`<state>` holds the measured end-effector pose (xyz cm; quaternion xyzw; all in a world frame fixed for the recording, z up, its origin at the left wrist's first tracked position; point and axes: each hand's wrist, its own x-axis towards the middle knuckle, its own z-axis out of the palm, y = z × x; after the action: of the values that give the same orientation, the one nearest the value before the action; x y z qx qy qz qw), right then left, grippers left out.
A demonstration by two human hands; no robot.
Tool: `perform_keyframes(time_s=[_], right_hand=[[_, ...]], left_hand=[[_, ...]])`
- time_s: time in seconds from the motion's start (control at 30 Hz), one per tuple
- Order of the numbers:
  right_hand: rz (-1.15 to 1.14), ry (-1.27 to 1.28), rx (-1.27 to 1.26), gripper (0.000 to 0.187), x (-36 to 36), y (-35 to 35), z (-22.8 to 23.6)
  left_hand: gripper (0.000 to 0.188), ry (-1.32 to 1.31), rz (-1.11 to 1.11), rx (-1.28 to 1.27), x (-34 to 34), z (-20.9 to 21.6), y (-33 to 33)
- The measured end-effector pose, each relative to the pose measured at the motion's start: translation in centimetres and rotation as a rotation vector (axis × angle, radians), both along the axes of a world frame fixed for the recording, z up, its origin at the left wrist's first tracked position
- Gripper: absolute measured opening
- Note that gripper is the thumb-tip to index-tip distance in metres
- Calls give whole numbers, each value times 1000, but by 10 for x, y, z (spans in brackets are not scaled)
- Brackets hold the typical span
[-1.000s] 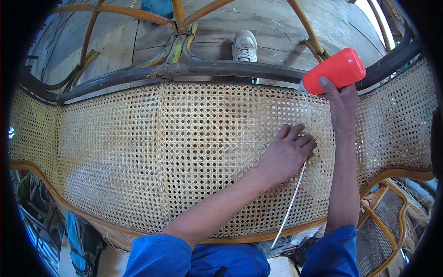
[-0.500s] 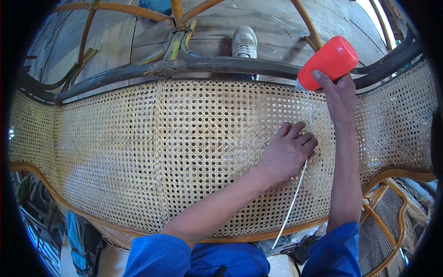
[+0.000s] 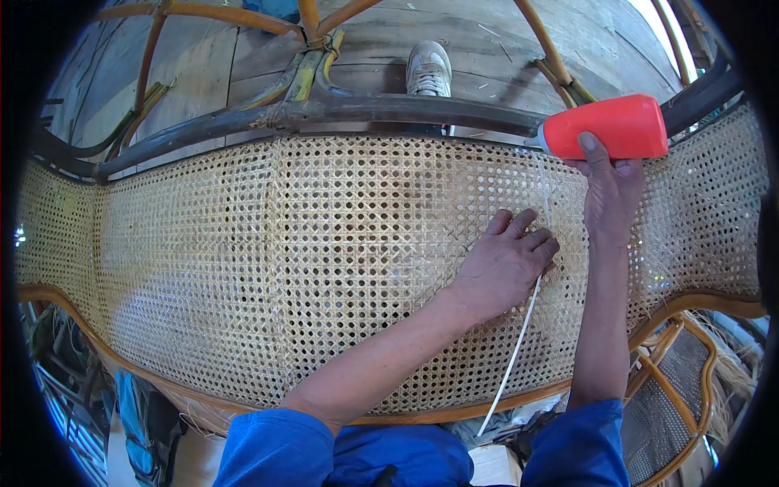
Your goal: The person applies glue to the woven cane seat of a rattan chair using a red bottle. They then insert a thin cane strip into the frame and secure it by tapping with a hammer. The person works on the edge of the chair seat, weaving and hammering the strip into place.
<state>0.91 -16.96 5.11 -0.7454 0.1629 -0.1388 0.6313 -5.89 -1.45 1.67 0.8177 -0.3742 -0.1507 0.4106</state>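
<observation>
A woven cane panel lies stretched across in front of me. Low on its right part, my left hand rests with curled fingers closed over a thin pale strip. The strip's loose end trails toward me past the near edge; above the fingers it runs on to the far edge. My right hand grips a red squeeze bottle with a pale nozzle. The bottle lies nearly level, its nozzle pointing left, close above the far end of the strip. The tip of my left thumb is hidden.
A dark rattan rail runs along the panel's far edge, with rattan legs beyond it. An orange-brown rattan rim bounds the near side. One shoe stands on the plank floor. At lower right is another rattan frame.
The red bottle has moved down and to the right and swung from a slant to nearly level. My left hand has stayed almost in place on the strip.
</observation>
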Motion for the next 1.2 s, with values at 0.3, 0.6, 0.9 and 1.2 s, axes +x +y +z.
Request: perform_keyframes(time_s=[0.3,0.6,0.9,1.2], right_hand=[[12,101,-35,42,9,2,-9],[65,166,-106,42,16,5,-10],[82,14,-62,40,12,23,-7],[26,24,107,40,12,9,-5]], left_hand=[[34,-1,6,-15,0,-2,-1],[34,0,11,-12,0,-3,-1],[33,-18,24,-22,-2,-5,-2],[32,1,22,-20,-1,-4,-2]])
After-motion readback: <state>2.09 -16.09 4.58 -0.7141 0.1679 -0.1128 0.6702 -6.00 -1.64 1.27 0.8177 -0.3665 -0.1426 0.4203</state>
